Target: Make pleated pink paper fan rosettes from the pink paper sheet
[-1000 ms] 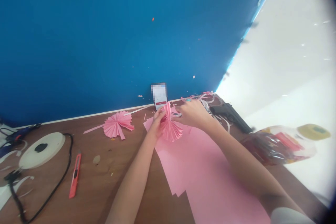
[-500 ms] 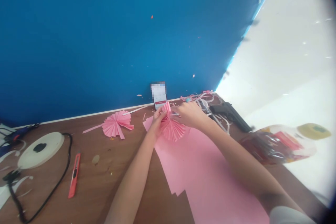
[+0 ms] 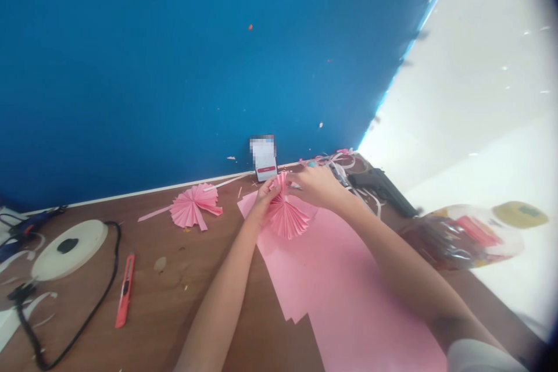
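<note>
As the head view shows, the left hand (image 3: 262, 202) is clamped on the pink paper fan (image 3: 290, 220) above the pink sheets (image 3: 340, 273); whether the right hand (image 3: 318, 185) beside it grips too, I cannot tell. A light, steady pinch should avoid crushing it.

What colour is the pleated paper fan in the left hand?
The pleated paper fan is pink, shown best in the head view.

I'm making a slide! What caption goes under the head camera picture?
Left hand holding a pink pleated fan, right hand at its side, above pink paper; another fan lies to the left.
</note>
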A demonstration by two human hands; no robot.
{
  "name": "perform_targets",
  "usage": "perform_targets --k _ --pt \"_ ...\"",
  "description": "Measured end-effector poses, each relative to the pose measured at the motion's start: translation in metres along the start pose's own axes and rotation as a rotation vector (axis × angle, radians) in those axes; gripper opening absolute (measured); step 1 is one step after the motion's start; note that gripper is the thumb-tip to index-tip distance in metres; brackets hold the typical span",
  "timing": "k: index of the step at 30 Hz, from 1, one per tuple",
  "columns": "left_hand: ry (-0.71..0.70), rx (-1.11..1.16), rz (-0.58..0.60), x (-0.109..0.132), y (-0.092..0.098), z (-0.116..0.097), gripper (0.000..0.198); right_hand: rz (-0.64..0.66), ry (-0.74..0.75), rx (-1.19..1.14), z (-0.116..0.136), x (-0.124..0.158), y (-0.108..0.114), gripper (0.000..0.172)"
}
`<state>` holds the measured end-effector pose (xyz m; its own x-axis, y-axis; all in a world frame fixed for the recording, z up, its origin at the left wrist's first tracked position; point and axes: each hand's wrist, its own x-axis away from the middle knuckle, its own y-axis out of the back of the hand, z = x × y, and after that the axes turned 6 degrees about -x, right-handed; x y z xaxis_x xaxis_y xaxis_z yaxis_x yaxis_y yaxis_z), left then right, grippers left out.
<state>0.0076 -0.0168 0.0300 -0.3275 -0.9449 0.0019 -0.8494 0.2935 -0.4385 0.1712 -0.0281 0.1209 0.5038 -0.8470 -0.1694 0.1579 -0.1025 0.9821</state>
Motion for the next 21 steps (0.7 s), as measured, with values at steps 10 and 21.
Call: perform_targets --k 10,21 --pt "0.015 -0.065 0.051 -0.0015 0.0023 0.0032 0.05 0.062 -0.047 -0.027 -0.0021 -0.0015 0.0068 0.024" --pt "0.083 -0.062 0.042 -0.0007 0.0063 0.0041 0.052 0.02 0.061 -0.095 -0.0103 -0.0015 0.005 0.019"
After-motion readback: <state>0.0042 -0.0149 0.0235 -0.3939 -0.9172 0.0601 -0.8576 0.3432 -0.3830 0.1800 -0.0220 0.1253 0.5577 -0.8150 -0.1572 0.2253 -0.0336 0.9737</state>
